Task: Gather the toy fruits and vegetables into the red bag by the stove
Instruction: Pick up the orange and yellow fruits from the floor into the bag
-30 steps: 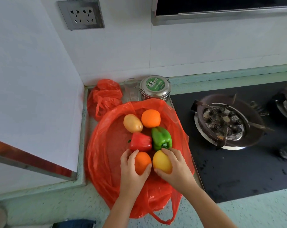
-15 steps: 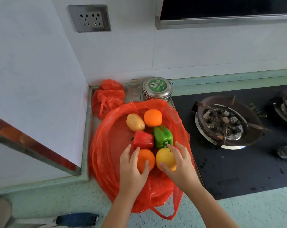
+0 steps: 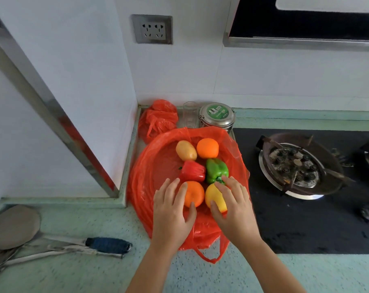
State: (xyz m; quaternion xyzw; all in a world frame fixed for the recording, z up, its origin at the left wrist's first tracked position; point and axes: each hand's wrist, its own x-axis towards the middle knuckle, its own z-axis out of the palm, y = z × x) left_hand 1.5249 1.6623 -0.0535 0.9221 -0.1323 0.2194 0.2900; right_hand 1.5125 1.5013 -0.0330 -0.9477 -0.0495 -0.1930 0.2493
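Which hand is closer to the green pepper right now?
Right. The right hand has fingertips touching the green pepper; the left hand sits farther away, over the near orange.

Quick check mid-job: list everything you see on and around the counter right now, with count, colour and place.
red bag: 1, red, spread open left of stove
oranges: 2, orange, in bag, far and near
potato: 1, tan, in bag, far left
red pepper: 1, red, bag centre
green pepper: 1, green, beside red pepper
lemon: 1, yellow, near right
spare bag: 1, red, corner
glass: 1, clear, corner
tin: 1, steel, green lid
burner: 1, dark, right
left hand: on near orange
right hand: on lemon
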